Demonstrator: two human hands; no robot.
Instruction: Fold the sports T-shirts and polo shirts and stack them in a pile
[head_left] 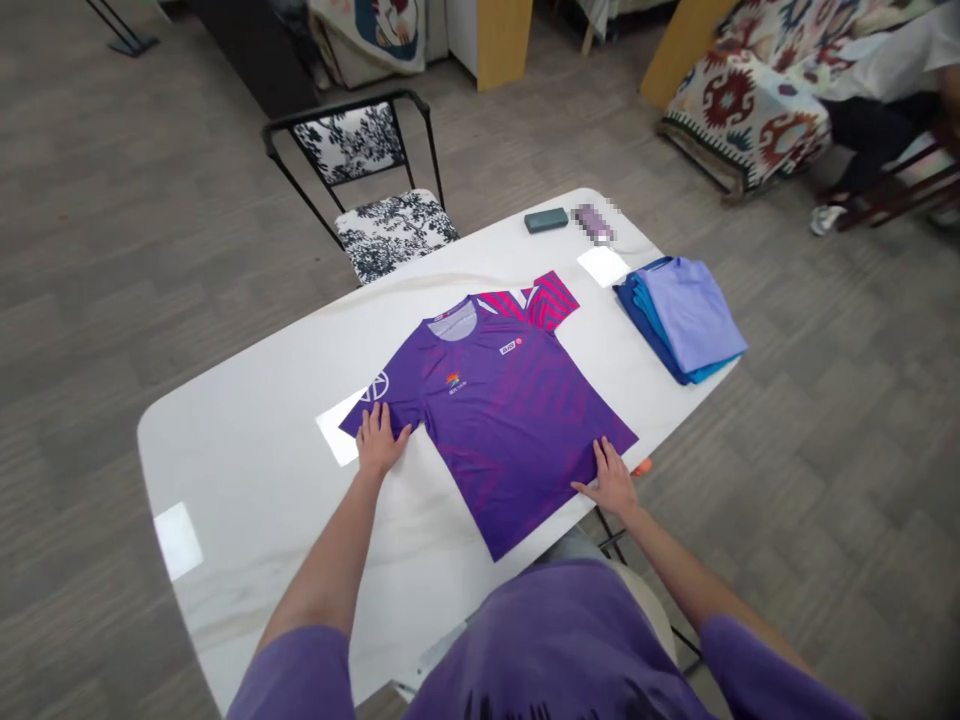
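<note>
A purple T-shirt [510, 410] with a pink-striped sleeve lies spread out, front side up, on the white table [247, 430]. Its neckline points away from me and its hem faces my body. My left hand [380, 440] rests with fingers apart on the edge of the left sleeve. At the hem's right part, my right hand [611, 480] lies with fingers spread on the fabric. Neither hand grips anything. To the right of the shirt sits a stack of folded clothes [690, 310], lavender on top with blue ones beneath.
A dark green case [546, 220] and a pixelated purple item [595, 222] are at the table's far end. Beyond the far edge stands a black-framed patterned chair [394, 225]. A seated person [892, 100] is at upper right, beside a patterned sofa [750, 110].
</note>
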